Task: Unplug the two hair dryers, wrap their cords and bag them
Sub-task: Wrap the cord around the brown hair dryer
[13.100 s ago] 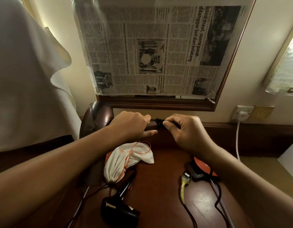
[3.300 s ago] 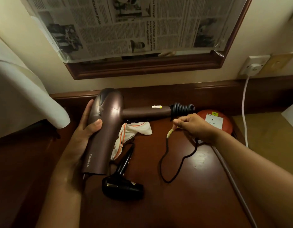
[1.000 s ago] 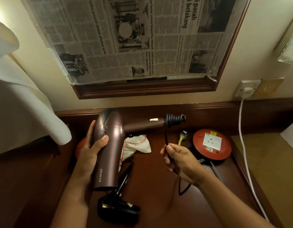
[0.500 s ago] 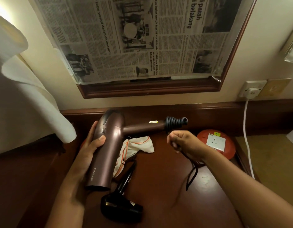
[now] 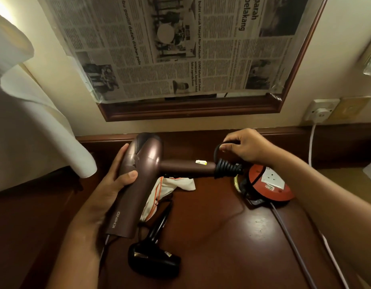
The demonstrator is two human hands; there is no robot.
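The left hand (image 5: 109,188) is gripping the barrel of the brown KHIND hair dryer (image 5: 136,184), fingers and thumb curled round it above the dark wooden table (image 5: 222,236). The right hand (image 5: 246,146) is pinching a loop of the black cord (image 5: 216,150) just above the ribbed strain relief (image 5: 227,168) at the handle's end. A black hair dryer (image 5: 153,261) is lying below, beside a white drawstring bag (image 5: 170,189). A red extension reel (image 5: 270,184) is sitting at right.
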